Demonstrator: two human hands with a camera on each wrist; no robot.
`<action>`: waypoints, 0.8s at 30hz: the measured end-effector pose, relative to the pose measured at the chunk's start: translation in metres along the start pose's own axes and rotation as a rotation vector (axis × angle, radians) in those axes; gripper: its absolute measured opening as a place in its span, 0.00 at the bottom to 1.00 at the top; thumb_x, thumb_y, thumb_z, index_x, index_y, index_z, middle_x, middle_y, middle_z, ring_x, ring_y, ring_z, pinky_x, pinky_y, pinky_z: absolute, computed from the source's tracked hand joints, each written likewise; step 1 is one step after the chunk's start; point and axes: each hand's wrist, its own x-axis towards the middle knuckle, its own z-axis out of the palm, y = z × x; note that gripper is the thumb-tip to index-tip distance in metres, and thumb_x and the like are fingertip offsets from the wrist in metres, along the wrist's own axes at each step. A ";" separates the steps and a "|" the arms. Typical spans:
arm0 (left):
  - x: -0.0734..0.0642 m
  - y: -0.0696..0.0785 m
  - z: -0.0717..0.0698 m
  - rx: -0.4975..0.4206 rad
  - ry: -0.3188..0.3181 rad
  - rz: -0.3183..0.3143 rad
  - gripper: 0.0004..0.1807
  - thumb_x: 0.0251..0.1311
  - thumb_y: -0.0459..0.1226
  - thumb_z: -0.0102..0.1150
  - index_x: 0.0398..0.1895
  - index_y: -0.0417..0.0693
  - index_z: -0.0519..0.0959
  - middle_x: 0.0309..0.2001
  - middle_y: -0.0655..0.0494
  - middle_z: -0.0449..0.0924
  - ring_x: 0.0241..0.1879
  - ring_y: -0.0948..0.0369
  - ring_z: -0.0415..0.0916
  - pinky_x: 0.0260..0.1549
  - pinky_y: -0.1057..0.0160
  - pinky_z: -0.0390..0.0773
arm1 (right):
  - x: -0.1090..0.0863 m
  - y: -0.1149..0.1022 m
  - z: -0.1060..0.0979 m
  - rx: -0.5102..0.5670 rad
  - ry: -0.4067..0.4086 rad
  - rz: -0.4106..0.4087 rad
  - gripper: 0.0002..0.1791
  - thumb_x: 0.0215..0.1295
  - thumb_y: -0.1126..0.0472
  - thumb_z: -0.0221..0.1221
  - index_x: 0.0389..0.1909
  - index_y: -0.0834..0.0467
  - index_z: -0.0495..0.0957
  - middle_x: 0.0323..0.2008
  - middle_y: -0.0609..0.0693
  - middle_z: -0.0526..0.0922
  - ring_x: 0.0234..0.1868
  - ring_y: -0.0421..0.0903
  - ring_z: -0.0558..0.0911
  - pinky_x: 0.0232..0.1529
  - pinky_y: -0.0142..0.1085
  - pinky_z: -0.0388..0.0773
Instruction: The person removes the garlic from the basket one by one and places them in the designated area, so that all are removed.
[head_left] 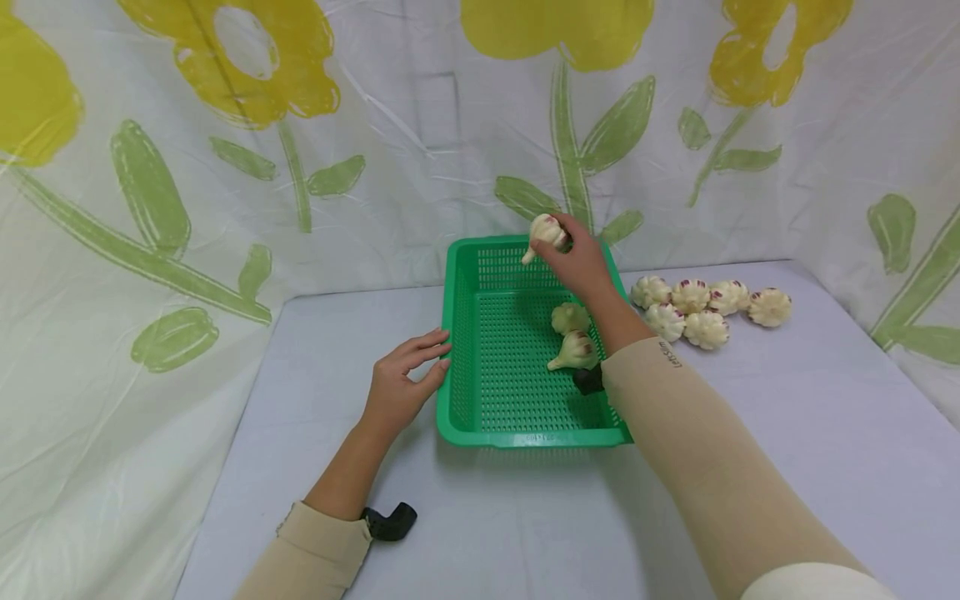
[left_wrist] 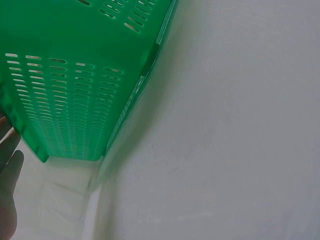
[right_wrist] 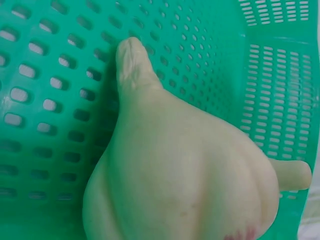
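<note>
The right hand [head_left: 581,258] pinches a garlic bulb [head_left: 549,231], stem pointing down-left, above the far end of a green plastic basket [head_left: 517,439]. At the basket's left rim is the left hand [head_left: 397,383], its fingers fairly straight and touching the edge. Two more garlic bulbs lie inside: a front bulb [head_left: 575,351] and one behind it [head_left: 570,317], near the right wall. In the right wrist view a garlic bulb [right_wrist: 180,170] fills the foreground, and the right hand is out of frame. The left wrist view shows the basket's slotted outer wall [left_wrist: 65,110] beside the left fingers [left_wrist: 10,147].
Several garlic bulbs [head_left: 707,330] with purple marks sit grouped on the white-covered table [head_left: 315,358], right of the basket. A white curtain [head_left: 405,192] with yellow flowers hangs behind the table. Each wrist carries a black device [head_left: 392,522].
</note>
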 end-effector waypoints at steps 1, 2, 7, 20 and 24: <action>-0.001 -0.002 0.000 0.003 -0.002 -0.002 0.13 0.56 0.25 0.65 0.46 0.35 0.85 0.53 0.44 0.83 0.59 0.48 0.78 0.59 0.73 0.73 | 0.000 -0.001 0.000 0.021 0.047 -0.042 0.37 0.65 0.40 0.60 0.72 0.50 0.65 0.66 0.53 0.72 0.57 0.52 0.76 0.53 0.48 0.77; -0.001 -0.004 0.000 0.005 -0.004 -0.005 0.13 0.57 0.25 0.66 0.47 0.36 0.85 0.54 0.46 0.83 0.59 0.49 0.78 0.59 0.73 0.74 | 0.000 -0.002 0.000 0.042 0.096 -0.086 0.36 0.65 0.43 0.61 0.71 0.53 0.67 0.64 0.54 0.73 0.56 0.52 0.76 0.52 0.47 0.77; -0.002 -0.007 -0.001 0.001 -0.009 0.003 0.13 0.59 0.29 0.65 0.48 0.39 0.85 0.55 0.49 0.83 0.61 0.53 0.77 0.60 0.71 0.75 | 0.000 -0.008 -0.001 0.033 0.344 -0.269 0.29 0.64 0.53 0.63 0.64 0.59 0.74 0.54 0.59 0.79 0.46 0.52 0.76 0.48 0.42 0.76; -0.002 -0.009 -0.002 0.005 -0.008 0.023 0.13 0.60 0.30 0.65 0.48 0.40 0.85 0.55 0.51 0.83 0.61 0.54 0.77 0.59 0.68 0.76 | -0.002 -0.027 -0.011 0.004 0.684 -0.430 0.24 0.57 0.51 0.65 0.50 0.62 0.81 0.39 0.62 0.79 0.34 0.52 0.75 0.34 0.42 0.72; -0.003 -0.010 -0.002 0.013 -0.013 0.026 0.13 0.60 0.31 0.65 0.48 0.40 0.86 0.55 0.52 0.83 0.61 0.57 0.77 0.59 0.67 0.76 | -0.005 -0.039 -0.015 -0.026 0.717 -0.484 0.25 0.55 0.50 0.64 0.48 0.64 0.81 0.37 0.63 0.79 0.34 0.54 0.75 0.33 0.42 0.72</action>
